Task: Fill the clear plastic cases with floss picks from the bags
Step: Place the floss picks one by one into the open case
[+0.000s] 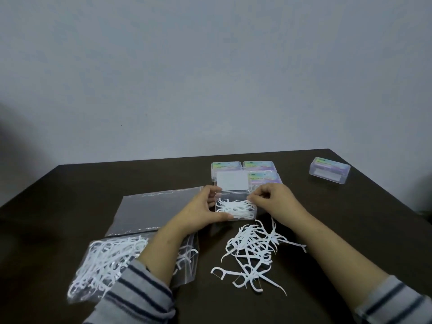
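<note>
- Currently mid-fill: open case [235, 208] sits at table centre, lid [232, 182] hinged up at the far side, a tangle of picks already inside.
- left hand [203, 208] grips the case's left wall, thumb on the near corner, fingers curled round the far one; steadies it.
- right hand [272, 198] sits at the case's right rim, fingertips [253, 199] pinched together; looks like they hold a pick or two going in, too small to be sure.
- Loose pile of floss picks [256, 249] lies on the table [70, 195] just in front of the case, near the right forearm.
- Full bag [107, 265] under the left forearm, flat emptied bag [161, 209] beyond it.
- Three closed cases [247, 170] behind the open one; a fourth [329, 170] well apart, far right.
- Risks, judged: picks are hooked and tangled, so a pinch may drag extras that spill over the rim; the right sleeve could sweep the pile; crooked picks standing high could stop the lid shutting; the light case may slide if the left hold slackens.
</note>
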